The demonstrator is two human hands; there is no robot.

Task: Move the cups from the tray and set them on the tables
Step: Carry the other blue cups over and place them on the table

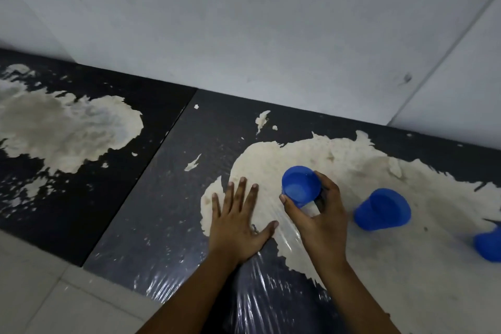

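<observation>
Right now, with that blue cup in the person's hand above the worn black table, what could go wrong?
1. The right hand grips the blue cup tilted, mouth toward the camera; set down that way, it might tip over.
2. The second cup stands close to the right; a careless move could knock it.
3. The left hand presses flat on the table, where shiny, wrinkled plastic film might slide under it.

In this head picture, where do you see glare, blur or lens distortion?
Head view: dim, bluish light; white glare streaks on the plastic film over the near table edge; wide-angle bending of the wall lines; the cut-off blue cup at the right edge looks smeared; the cup in the right hand is fairly sharp.
</observation>
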